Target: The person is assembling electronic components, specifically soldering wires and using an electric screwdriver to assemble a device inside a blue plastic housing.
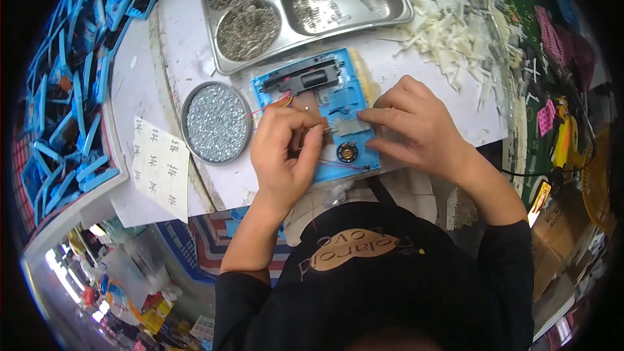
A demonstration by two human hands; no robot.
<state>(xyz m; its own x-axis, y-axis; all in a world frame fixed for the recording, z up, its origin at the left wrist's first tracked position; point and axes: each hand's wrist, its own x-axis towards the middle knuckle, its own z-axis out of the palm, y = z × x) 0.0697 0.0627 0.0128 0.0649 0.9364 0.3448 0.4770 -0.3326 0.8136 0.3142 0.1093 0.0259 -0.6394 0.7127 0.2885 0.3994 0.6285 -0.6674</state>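
A blue plastic casing (357, 80) lies in front of me, tilted slightly. It carries a black module (305, 78) at its far end, a round speaker (347, 151) at its near end, and thin red and yellow wires (281, 100). My left hand (284, 148) is over the casing's left side, thumb and forefinger pinched together; whatever is between them is hidden or too small to name. On the right edge of the casing rests my right hand (419, 129), its fingers apart, the fingertips touching beside a greyish flat piece (351, 127).
Left of the casing stands a round dish (218, 122) of small silvery parts. Beyond is a metal compartment tray (286, 38) with screws. White plastic strips (448, 32) are heaped at far right. Many blue casings (78, 91) fill the left side. A marked paper sheet (159, 168) lies near the edge.
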